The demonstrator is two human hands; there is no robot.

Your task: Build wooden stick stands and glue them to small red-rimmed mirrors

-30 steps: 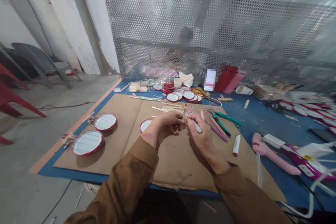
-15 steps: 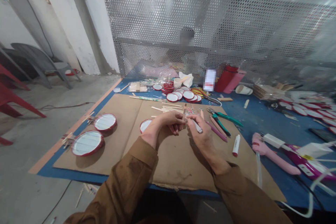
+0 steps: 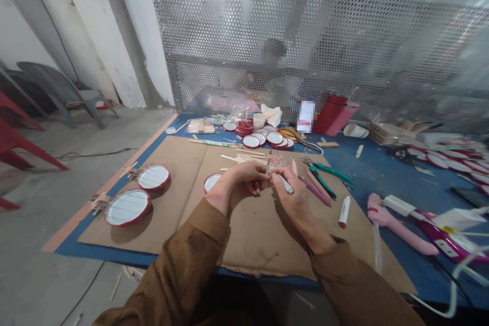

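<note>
Over the cardboard sheet point(image 3: 171, 224), my left hand point(image 3: 250, 175) pinches a wooden craft stick point(image 3: 269, 157) that stands nearly upright. My right hand point(image 3: 292, 188) is closed around a white marker point(image 3: 286, 183), its tip end brought against or very close to the stick; the exact contact is too small to see. Loose craft sticks point(image 3: 250, 155) lie just beyond my hands, beside a small pile of coloured bits point(image 3: 280, 162). Partly behind my left wrist rests a red-rimmed white disc point(image 3: 211, 182). Two larger red-rimmed discs point(image 3: 128, 207) with sticks attached lie at the left.
Right of my hands lie green-handled pliers point(image 3: 332, 172), a white and red marker point(image 3: 344, 212) and a pink glue gun point(image 3: 401, 232) with a cable. More discs point(image 3: 274, 137), a cup point(image 3: 355, 131) and red bottles point(image 3: 330, 113) line the back, before a perforated metal screen point(image 3: 229, 35).
Hardly anything differs. My right hand and the marker have shifted very slightly left; my left hand keeps the stick in the same place.
</note>
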